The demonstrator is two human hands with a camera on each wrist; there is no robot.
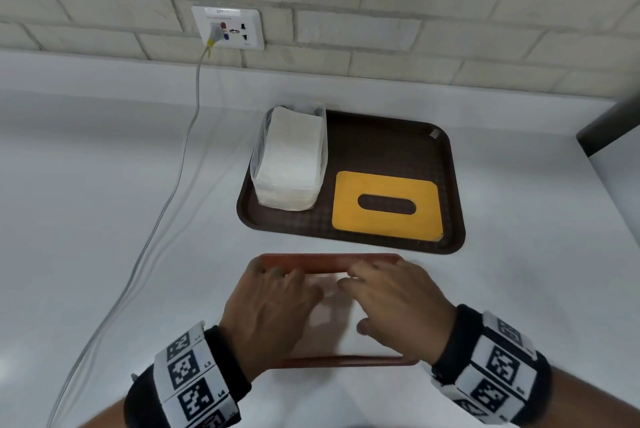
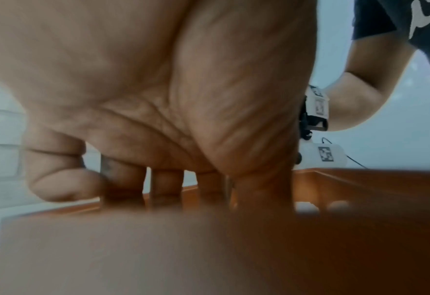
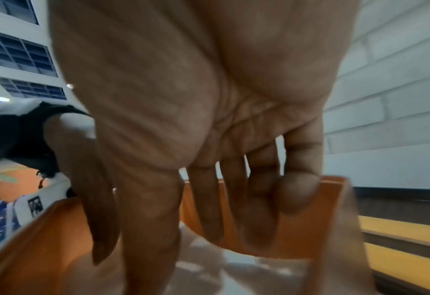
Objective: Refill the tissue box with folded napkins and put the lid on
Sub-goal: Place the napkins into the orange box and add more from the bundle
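Directly beneath both hands (image 1: pixel 332 303), fingers inside, the open tissue box (image 1: pixel 332 259).

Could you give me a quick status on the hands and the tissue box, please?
Both hands, left and right, open, fingers down inside the tissue box. Lid off, on tray. Nothing blocking.

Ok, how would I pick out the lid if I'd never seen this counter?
Find the dark brown plastic tray on the white counter below the brick wall. The flat yellow rectangular lid lies in its front right part, beside the white napkin stack in clear wrap. Only the lid has an oval slot.
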